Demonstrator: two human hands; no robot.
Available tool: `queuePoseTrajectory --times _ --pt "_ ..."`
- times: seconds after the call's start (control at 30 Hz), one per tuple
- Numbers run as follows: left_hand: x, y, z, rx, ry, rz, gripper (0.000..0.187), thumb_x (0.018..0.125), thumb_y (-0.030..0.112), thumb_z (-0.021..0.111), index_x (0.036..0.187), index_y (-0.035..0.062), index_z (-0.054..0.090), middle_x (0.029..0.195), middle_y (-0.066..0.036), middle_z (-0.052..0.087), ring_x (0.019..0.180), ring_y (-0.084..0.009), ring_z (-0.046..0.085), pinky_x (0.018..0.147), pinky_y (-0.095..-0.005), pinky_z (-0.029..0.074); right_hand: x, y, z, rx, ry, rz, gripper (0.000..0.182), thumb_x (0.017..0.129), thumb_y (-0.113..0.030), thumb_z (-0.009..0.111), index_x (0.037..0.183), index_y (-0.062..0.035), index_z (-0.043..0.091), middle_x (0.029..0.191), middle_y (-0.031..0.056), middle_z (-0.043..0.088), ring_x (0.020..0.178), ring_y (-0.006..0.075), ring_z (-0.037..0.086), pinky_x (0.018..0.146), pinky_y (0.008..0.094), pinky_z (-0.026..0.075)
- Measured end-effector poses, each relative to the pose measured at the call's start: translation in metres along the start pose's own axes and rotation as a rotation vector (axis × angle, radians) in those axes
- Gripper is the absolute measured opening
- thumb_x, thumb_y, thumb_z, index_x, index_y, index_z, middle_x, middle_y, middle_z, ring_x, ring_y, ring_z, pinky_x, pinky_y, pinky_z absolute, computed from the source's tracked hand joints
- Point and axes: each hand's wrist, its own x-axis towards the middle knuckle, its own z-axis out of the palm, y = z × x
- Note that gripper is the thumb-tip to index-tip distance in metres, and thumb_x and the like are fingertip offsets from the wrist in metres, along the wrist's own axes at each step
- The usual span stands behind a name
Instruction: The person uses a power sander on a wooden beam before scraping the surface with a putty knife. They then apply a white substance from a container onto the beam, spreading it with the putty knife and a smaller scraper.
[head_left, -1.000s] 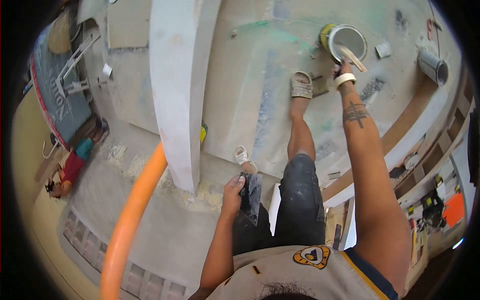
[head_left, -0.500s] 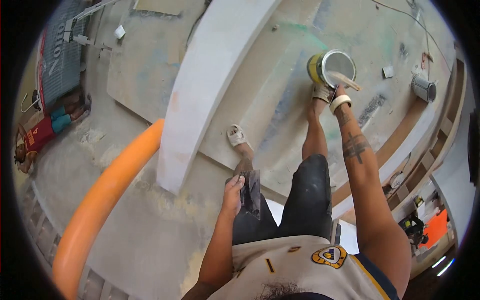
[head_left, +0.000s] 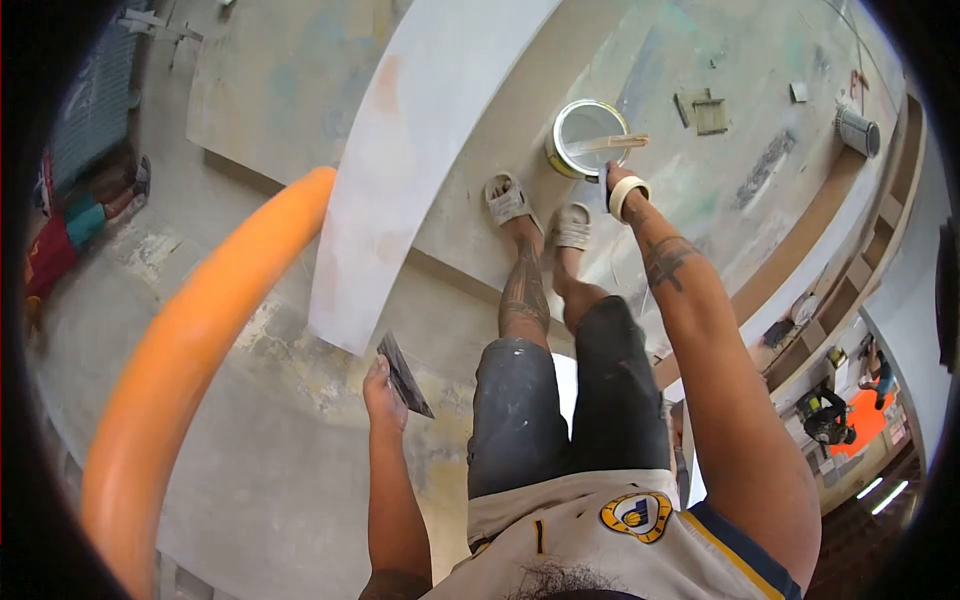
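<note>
The wearer's right hand [head_left: 614,178] is closed on the near rim of an open paint bucket [head_left: 553,150], its fingers partly hidden; a dark flat blade [head_left: 603,186] shows beside them. Inside the bucket is a smooth, pale grey filling [head_left: 590,124], and a wooden-handled tool [head_left: 622,142] lies across the mouth, its handle jutting past the rim. The bucket is just beyond the two sandalled feet. A metal can [head_left: 858,133] stands or lies well apart, near the curved brown-and-white edging [head_left: 800,235]; what it contains cannot be told.

The left hand [head_left: 386,397] grasps a dark, flat scraper [head_left: 405,377], held out beside the left leg. Between it and the bucket, a long white curved panel [head_left: 400,150] cuts across the view, with a thick orange tube [head_left: 190,340] meeting its left edge. Small flat scraps [head_left: 711,116] lie on the floor [head_left: 690,60] beyond the bucket. Another person [head_left: 60,240] is at the far left.
</note>
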Motion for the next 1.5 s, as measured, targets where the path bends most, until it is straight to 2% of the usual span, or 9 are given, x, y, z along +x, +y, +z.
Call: queuePoseTrajectory --times 0.27,0.43,0.5,0.57,0.67,0.77,1.0,1.3,1.5 --pt "-0.015 -0.076 0.074 -0.158 -0.187 -0.205 0.018 0.094 0.022 0.049 0.106 0.0123 0.057 0.083 -0.004 0.058 0.074 -0.0215 0.059 0.064 -0.0374 0.048 -0.021 0.117 0.034 0.124 -0.136 -0.144 0.064 0.094 -0.052 0.053 0.133 -0.0007 0.057 0.125 0.019 0.064 0.108 0.031 0.062 0.097 0.0414 0.044" --pt "-0.046 -0.068 0.143 -0.138 -0.31 -0.218 0.018 0.096 0.019 0.046 0.107 0.0109 0.057 0.088 -0.004 0.06 0.077 -0.0203 0.06 0.068 -0.0381 0.049 -0.083 0.071 -0.01 0.059 0.153 -0.089 0.081 0.087 -0.064 0.059 0.142 -0.0048 0.048 0.138 0.0224 0.054 0.13 0.0308 0.049 0.107 0.0387 0.037" --pt "-0.053 -0.063 0.147 -0.224 -0.404 -0.225 0.029 0.1 0.017 0.051 0.122 -0.0008 0.055 0.116 -0.005 0.062 0.11 -0.0159 0.057 0.101 -0.0316 0.041 -0.045 0.08 -0.005 0.029 0.202 -0.243 0.08 0.083 -0.062 0.065 0.142 -0.0101 0.05 0.133 0.0215 0.059 0.121 0.0296 0.056 0.101 0.0378 0.042" --pt "-0.059 -0.062 0.153 -0.203 -0.397 -0.167 0.029 0.101 0.02 0.053 0.123 0.0013 0.055 0.115 -0.004 0.063 0.107 -0.0154 0.059 0.098 -0.0319 0.044 0.002 0.092 0.009 0.118 0.203 -0.378 0.076 0.084 -0.058 0.066 0.143 -0.012 0.049 0.129 0.0214 0.061 0.114 0.0292 0.06 0.098 0.0374 0.045" --pt "-0.07 -0.065 0.145 -0.169 -0.315 -0.18 0.02 0.099 0.033 0.056 0.105 0.0136 0.059 0.087 0.001 0.057 0.076 -0.0167 0.057 0.068 -0.0323 0.048 -0.026 0.077 0.014 -0.05 0.265 -0.409 0.051 0.088 -0.049 0.063 0.117 -0.0075 0.068 0.107 0.0213 0.07 0.103 0.037 0.066 0.091 0.0426 0.05" --pt "-0.068 -0.084 0.122 -0.235 -0.365 -0.154 0.016 0.099 0.031 0.056 0.105 0.0154 0.059 0.085 0.002 0.054 0.075 -0.0162 0.055 0.067 -0.0325 0.047 -0.058 0.074 0.022 -0.36 0.3 -0.512 0.046 0.092 -0.048 0.056 0.107 -0.0071 0.07 0.102 0.0221 0.069 0.101 0.0403 0.065 0.087 0.0466 0.051" --pt "-0.099 -0.083 0.123 -0.371 -0.445 -0.102 0.025 0.098 0.021 0.06 0.12 0.009 0.057 0.11 0.0 0.065 0.102 -0.0159 0.063 0.093 -0.038 0.051 -0.114 0.076 -0.007 -0.169 0.487 -0.893 0.032 0.095 -0.039 0.057 0.107 -0.0133 0.071 0.096 0.0159 0.067 0.089 0.0363 0.065 0.078 0.0449 0.052" --pt "-0.086 -0.116 0.135 -0.378 -0.571 -0.187 0.03 0.098 0.02 0.06 0.122 0.0031 0.057 0.117 -0.007 0.064 0.109 -0.0225 0.061 0.099 -0.0424 0.048 -0.048 0.058 0.02 -0.603 0.054 -0.687 0.042 0.094 -0.041 0.052 0.113 -0.0065 0.067 0.101 0.0248 0.068 0.099 0.0438 0.063 0.086 0.0487 0.05" --pt "-0.066 -0.11 0.145 -0.325 -0.578 -0.137 0.04 0.1 0.029 0.055 0.128 0.0011 0.051 0.124 -0.009 0.06 0.113 -0.0235 0.059 0.101 -0.0447 0.046 -0.057 0.051 0.017 -0.21 0.051 -0.293 0.058 0.089 -0.044 0.055 0.11 0.0095 0.064 0.101 0.0282 0.068 0.102 0.0393 0.066 0.088 0.045 0.048"
